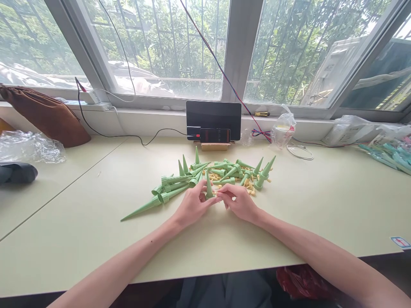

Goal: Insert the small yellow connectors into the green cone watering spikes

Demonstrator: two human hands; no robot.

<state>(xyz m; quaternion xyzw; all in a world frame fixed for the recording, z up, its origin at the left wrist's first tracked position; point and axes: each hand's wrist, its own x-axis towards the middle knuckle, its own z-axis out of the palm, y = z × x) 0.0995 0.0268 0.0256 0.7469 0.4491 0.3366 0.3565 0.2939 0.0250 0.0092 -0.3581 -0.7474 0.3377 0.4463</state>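
Note:
My left hand (195,200) is closed around the lower part of a green plastic cone spike (209,185), which points upward. Close beside it, my right hand (239,202) pinches a small yellow plastic piece (215,193) against the cone's lower side; whether it sits in the cone is too small to tell. Behind both hands lies a pile of similar green spikes (175,180), some standing and some on their sides. Several small yellow pieces (250,186) are scattered among them, mostly to the right.
A dark tablet (213,115) and a phone (215,135) lean on a cardboard stand (214,147) behind the pile. A bagged cup (283,132) stands right of them. At the left are a brown pouch (48,113) and clear plastic wrap (30,146); at the right, plastic bags (348,128).

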